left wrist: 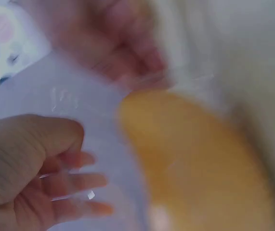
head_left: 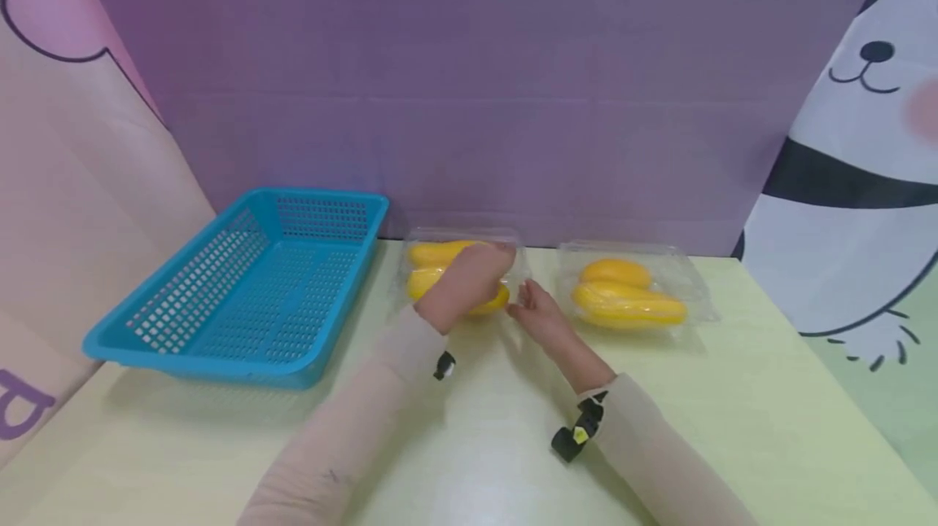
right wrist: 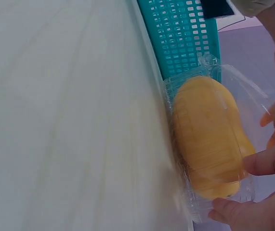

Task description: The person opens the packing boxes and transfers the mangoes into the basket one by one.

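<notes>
A single purple character [head_left: 24,405], perhaps an "a", stands on the pale printed backdrop [head_left: 81,208] at far left, cut by the frame's edge. Faint pale marks [left wrist: 62,98], apparently on clear plastic [left wrist: 98,103], are too blurred to read.

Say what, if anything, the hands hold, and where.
The left hand seems to pinch the left clear container by its thin plastic edge; the right hand is at its right end, but whether it grips cannot be told.
</notes>
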Motion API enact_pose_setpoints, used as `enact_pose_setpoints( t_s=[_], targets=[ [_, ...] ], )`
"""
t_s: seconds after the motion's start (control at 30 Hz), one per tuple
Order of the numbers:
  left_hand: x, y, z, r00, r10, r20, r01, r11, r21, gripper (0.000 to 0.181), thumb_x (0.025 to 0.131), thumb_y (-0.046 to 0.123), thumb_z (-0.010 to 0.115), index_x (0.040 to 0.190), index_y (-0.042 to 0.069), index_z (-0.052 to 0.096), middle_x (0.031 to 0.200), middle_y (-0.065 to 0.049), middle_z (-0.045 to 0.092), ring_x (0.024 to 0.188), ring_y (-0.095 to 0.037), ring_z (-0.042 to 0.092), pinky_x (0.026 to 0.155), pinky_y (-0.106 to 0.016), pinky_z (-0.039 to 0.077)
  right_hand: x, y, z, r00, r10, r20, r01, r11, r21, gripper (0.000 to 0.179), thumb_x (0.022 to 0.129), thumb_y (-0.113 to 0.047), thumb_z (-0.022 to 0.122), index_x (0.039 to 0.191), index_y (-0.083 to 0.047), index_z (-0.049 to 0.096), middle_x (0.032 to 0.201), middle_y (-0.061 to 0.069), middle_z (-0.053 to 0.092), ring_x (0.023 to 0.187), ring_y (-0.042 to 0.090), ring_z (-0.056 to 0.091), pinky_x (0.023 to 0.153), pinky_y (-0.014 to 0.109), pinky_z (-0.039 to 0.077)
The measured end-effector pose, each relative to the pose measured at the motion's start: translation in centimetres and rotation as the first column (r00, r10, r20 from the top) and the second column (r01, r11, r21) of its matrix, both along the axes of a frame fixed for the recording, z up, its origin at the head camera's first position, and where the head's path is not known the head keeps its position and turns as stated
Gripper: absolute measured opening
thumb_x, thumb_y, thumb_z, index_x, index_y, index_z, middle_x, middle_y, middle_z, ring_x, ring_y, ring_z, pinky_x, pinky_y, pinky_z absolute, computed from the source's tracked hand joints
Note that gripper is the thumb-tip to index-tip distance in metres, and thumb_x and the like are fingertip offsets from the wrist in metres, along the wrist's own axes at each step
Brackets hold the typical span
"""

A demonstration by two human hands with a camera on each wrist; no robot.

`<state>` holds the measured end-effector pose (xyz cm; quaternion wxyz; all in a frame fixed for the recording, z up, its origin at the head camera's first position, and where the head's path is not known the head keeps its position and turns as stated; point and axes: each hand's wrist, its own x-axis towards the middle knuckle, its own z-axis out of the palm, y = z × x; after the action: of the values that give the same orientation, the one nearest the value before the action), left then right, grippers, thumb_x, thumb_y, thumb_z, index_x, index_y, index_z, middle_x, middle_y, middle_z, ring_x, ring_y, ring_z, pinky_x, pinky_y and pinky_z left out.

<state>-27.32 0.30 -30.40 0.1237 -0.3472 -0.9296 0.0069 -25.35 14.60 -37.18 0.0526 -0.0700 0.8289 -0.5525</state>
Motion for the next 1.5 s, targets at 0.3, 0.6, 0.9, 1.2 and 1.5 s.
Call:
enact_pose_setpoints(
  t_s=[0.3, 0.6, 0.9, 1.2, 1.5],
  targets=[
    [-0.2, -0.5, 0.3, 0.996, -0.001, 0.092, 0.005, 0.999, -0.043, 0.032, 0.088, 0.010, 0.064, 0.120, 0.008, 0.060, 0.114, -0.006, 0.064, 0.096, -0.022, 0.059, 0.089, -0.031, 0.049, 0.2, 0.1, -0.4, 0.999, -0.010, 0.039, 0.010, 1.000, -0.017, 0.074, 0.093, -0.013, 0.054, 0.146, 0.010, 0.008, 0.148, 0.031, 0.021, 0.137, 0.042, 0.023, 0.112, 0.048, 0.021],
    [0.5, -1.4, 0.6, 0.997, 0.073, 0.036, -0.071, 0.995, -0.067, 0.042, 0.088, 0.005, 0.063, 0.129, 0.012, 0.057, 0.124, -0.006, 0.061, 0.105, -0.023, 0.059, 0.090, -0.032, 0.050, 0.1, -0.1, -0.3, 1.000, -0.018, -0.008, 0.018, 1.000, -0.003, 0.072, 0.092, -0.010, 0.055, 0.144, 0.014, 0.011, 0.142, 0.034, 0.030, 0.132, 0.044, 0.031, 0.111, 0.050, 0.025],
    [0.6, -1.8, 2.3, 0.981, 0.180, 0.072, -0.180, 0.984, -0.008, 0.033, 0.081, 0.000, 0.067, 0.112, 0.011, 0.065, 0.101, -0.007, 0.067, 0.091, -0.025, 0.062, 0.080, -0.037, 0.053, -0.1, 0.2, -0.1, 1.000, -0.004, 0.031, 0.005, 1.000, -0.014, 0.073, 0.094, -0.012, 0.053, 0.145, 0.012, 0.007, 0.148, 0.032, 0.020, 0.138, 0.041, 0.021, 0.113, 0.047, 0.020],
    [0.2, -1.7, 4.0, 0.962, 0.274, 0.002, -0.272, 0.955, 0.120, 0.030, 0.084, -0.004, 0.061, 0.109, 0.009, 0.066, 0.097, -0.006, 0.068, 0.085, -0.022, 0.063, 0.072, -0.031, 0.054, 0.0, 0.1, 0.2, 0.998, 0.007, 0.066, -0.006, 1.000, -0.019, 0.073, 0.096, -0.013, 0.051, 0.146, 0.010, 0.004, 0.149, 0.032, 0.017, 0.138, 0.043, 0.020, 0.112, 0.048, 0.020],
    [-1.2, -1.5, 4.5, 0.930, 0.326, -0.168, -0.283, 0.930, 0.236, 0.021, 0.088, 0.001, 0.060, 0.107, 0.006, 0.067, 0.099, -0.008, 0.063, 0.082, -0.020, 0.059, 0.066, -0.027, 0.054, 0.1, 0.1, 0.3, 0.998, 0.003, 0.066, -0.002, 1.000, -0.023, 0.072, 0.095, -0.011, 0.051, 0.146, 0.011, 0.004, 0.149, 0.032, 0.017, 0.138, 0.043, 0.020, 0.113, 0.048, 0.019]
  ],
)
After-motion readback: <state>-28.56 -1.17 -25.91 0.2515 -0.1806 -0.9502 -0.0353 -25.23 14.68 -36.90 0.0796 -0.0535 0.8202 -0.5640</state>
